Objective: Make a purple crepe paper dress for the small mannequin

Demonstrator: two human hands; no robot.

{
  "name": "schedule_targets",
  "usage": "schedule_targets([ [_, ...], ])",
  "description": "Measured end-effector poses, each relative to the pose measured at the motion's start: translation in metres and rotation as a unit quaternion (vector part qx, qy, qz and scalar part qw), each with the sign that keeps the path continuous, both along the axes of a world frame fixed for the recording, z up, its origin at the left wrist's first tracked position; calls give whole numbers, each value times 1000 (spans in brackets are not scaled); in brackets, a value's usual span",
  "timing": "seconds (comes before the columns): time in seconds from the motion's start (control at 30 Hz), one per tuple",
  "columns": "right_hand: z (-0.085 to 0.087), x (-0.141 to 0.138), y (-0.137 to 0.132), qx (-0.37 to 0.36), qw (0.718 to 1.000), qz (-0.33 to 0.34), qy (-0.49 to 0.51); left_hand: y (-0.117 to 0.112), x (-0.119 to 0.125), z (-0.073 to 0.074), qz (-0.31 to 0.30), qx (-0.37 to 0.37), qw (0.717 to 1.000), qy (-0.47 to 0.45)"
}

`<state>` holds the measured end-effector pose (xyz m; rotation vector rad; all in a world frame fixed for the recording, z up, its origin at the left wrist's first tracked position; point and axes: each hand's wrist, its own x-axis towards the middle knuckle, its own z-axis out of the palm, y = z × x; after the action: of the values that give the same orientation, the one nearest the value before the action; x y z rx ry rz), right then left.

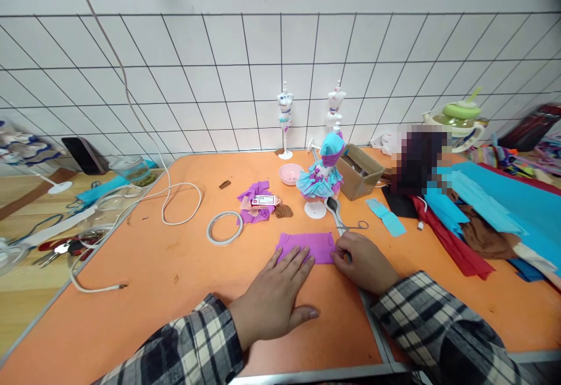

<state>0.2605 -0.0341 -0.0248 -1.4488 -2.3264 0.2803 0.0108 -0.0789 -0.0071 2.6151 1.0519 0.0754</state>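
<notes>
"Purple sheet point(322, 248): where is it being handled?"

"On the orange table point(153, 315), directly in front of the person. It is lying flat as an oblong, its longer edges running from left to right."

"By what is it being covered?"

"Its left part is being covered by the fingers of the left hand point(278, 294), which is being held palm down, the fingers stretched out and the thumb pointing to the right. The sheet is being touched from above, not clasped."

"And how is the right hand point(366, 261) being held?"

"With its fingers curled, at the sheet's right end. Whether the edge is being pinched cannot be told, since the fingertips are being partly hidden by the hand itself."

"What is being seen close by?"

"Silver scissors point(353, 227) are lying just beyond the right hand. To the left, a tape roll point(225, 242) is lying flat. Near it, a red-and-white tube point(263, 200) is being supported by crumpled purple scraps point(258, 189), with a brown scrap point(284, 211) at their right."

"And farther back?"

"A pink bowl point(290, 176) is standing just left of a small figure point(322, 169), which is being clothed by blue and purple ruffles. A cardboard box point(366, 186) is standing at the figure's right. Nearer the scissors, pale blue strips point(386, 217) are lying on the table."
</notes>
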Motion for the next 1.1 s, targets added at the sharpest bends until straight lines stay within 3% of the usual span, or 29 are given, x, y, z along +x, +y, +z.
schedule_targets([
  [0.13, 8, -6, -23, 115, 993, -16, 2, -1, 0, -1, 10, -7, 1000, 2],
  [0.23, 11, -17, -45, 147, 988, 31, -42, 0, 0, -4, 11, 3, 1000, 3],
  [0.43, 5, -24, -55, 91, 989, 51, -104, 0, -1, -8, 8, 24, 1000, -4],
  [0.87, 0, 2, -48, 101, 987, -35, -122, -1, 0, -2, 17, -7, 1000, 22],
  [1.1, -3, 8, -44, 69, 989, -47, -120, -1, 1, 0, 18, -14, 999, 25],
])
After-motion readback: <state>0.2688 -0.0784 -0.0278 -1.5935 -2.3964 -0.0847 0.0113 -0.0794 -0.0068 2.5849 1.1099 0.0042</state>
